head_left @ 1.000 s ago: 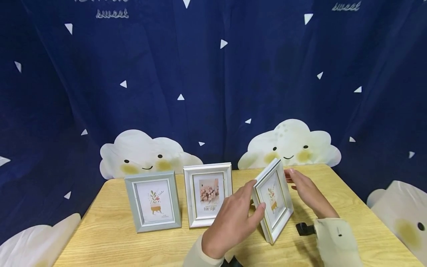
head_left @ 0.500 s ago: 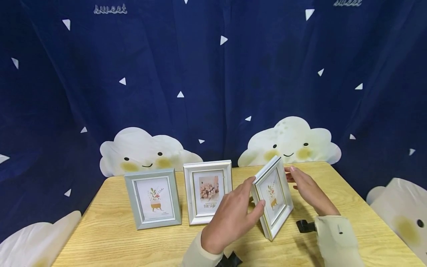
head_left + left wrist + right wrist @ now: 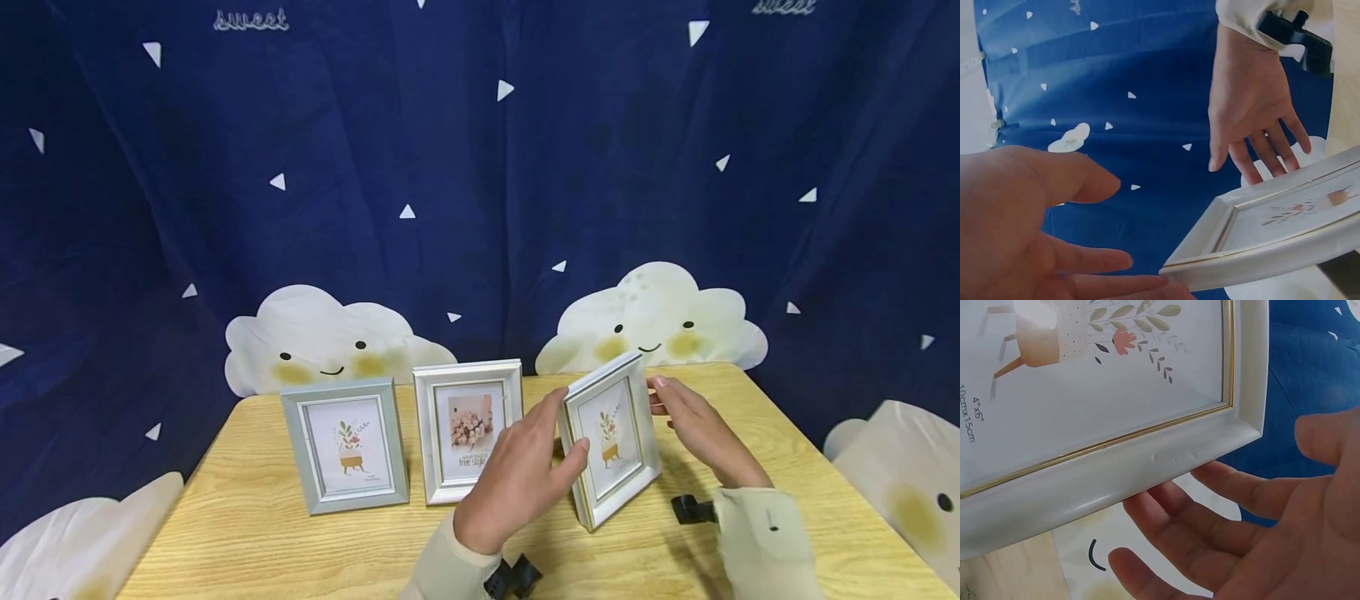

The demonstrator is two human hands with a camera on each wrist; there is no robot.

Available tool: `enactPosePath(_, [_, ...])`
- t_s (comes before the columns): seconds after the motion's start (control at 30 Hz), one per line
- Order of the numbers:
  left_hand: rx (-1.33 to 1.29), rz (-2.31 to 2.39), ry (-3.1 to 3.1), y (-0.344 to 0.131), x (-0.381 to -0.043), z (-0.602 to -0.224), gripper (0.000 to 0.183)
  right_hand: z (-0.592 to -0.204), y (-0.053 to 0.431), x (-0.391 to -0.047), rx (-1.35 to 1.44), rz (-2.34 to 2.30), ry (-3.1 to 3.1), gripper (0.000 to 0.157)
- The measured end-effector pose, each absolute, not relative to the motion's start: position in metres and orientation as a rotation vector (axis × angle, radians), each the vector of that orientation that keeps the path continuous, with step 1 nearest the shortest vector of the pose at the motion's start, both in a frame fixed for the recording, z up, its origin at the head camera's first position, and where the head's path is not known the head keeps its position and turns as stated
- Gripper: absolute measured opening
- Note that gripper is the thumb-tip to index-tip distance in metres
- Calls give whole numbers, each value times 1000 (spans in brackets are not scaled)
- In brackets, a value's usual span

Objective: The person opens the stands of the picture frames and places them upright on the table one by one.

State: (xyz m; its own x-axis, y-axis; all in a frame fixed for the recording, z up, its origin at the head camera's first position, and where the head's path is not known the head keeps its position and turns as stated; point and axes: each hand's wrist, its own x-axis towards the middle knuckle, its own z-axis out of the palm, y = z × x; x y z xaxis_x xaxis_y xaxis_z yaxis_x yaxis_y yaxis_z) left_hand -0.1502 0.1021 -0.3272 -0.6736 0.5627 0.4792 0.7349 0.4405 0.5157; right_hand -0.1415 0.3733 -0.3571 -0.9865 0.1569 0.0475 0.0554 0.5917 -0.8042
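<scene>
A white picture frame (image 3: 611, 437) with a gold inner line and a plant print stands at the right of the table, turned at an angle. My left hand (image 3: 513, 479) touches its left edge; in the left wrist view the fingertips (image 3: 1147, 284) meet a corner while the thumb stays apart from it. At the other side my right hand (image 3: 705, 433) has its fingertips (image 3: 1147, 509) against the frame's right edge, the thumb away from it. Left of these stand a white frame (image 3: 470, 433) with a flower photo and a grey-green frame (image 3: 348, 450) with a plant print.
The light wooden table (image 3: 247, 542) carries all the frames. Behind it hangs a dark blue curtain (image 3: 375, 125) with white triangles and smiling clouds. Black camera mounts (image 3: 692, 508) sit at both wrists.
The right-hand frame has turned to face more toward me, its lower near corner shifting left and its top far corner right. My hands have moved slightly with its edges.
</scene>
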Motion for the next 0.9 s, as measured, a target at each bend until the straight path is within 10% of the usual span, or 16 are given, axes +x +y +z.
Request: enactPosePath(0.9, [-1128,-1271,-2459,112,-177,-350,73,-345,365,-128,-308,1048,-2842,71])
